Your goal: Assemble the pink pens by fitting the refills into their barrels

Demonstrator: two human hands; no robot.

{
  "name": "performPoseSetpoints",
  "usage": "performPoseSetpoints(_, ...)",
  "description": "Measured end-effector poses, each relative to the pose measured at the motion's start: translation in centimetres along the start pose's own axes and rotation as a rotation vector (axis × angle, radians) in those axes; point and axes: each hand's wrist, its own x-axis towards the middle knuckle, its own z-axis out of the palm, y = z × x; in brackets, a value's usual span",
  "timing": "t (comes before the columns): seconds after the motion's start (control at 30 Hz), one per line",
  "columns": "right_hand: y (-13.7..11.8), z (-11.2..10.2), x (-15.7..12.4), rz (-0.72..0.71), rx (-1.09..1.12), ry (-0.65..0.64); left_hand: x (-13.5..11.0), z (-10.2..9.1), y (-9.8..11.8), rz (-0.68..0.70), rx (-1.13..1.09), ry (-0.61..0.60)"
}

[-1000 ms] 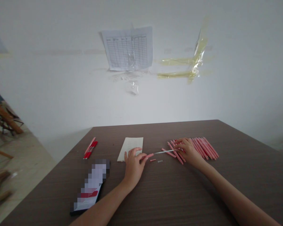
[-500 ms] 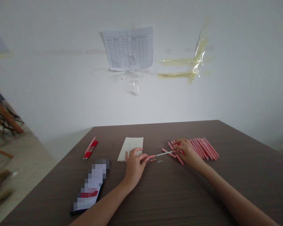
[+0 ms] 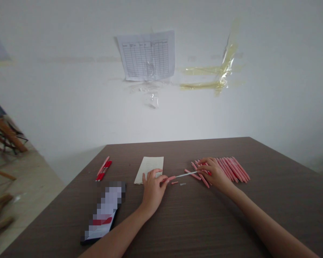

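Observation:
My left hand (image 3: 152, 189) rests on the brown table (image 3: 193, 222) and pinches the end of a pink pen barrel (image 3: 170, 178). A thin white refill (image 3: 187, 174) runs from that barrel to my right hand (image 3: 214, 173), whose fingers pinch its other end. My right hand lies over the near side of a pile of several pink pens (image 3: 233, 168). Two small loose parts, one pink (image 3: 174, 183) and one pale (image 3: 182, 184), lie on the table just below the refill.
A sheet of paper (image 3: 149, 168) lies beyond my left hand. Red and pink pens (image 3: 103, 170) lie at the far left. A dark flat box (image 3: 103, 213) sits near the left edge. A printed table sheet (image 3: 146, 55) hangs on the wall.
The refill has slid slightly further into the pink barrel as my hands drew a little closer; otherwise nothing has moved.

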Motion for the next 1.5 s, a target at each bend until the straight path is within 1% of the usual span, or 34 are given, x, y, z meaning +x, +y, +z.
performPoseSetpoints(0.37, 0.7, 0.1, -0.2, 0.029, -0.024, -0.018, 0.0, -0.1, 0.1, -0.018, -0.005, 0.006)
performPoseSetpoints(0.6, 0.2, 0.2, -0.2, 0.043, -0.042, -0.013, 0.0, -0.1, 0.0, -0.043, 0.024, 0.005)
performPoseSetpoints(0.83, -1.1, 1.3, -0.7, 0.022, -0.037, -0.114, 0.0, -0.1, 0.0, -0.045, 0.008, 0.02)
performPoseSetpoints(0.97, -1.4, 1.9, -1.0, 0.04, -0.035, -0.169, 0.0, -0.2, 0.0, -0.047, 0.001, 0.011)
performPoseSetpoints(1.2, -1.1, 2.2, -1.1, 0.044, -0.049, -0.172, -0.1, 0.0, -0.3, -0.046, -0.007, 0.014)
performPoseSetpoints(1.5, -0.7, 2.6, -1.0, 0.029, -0.032, -0.171, -0.2, -0.1, -0.1, 0.029, 0.005, 0.026)
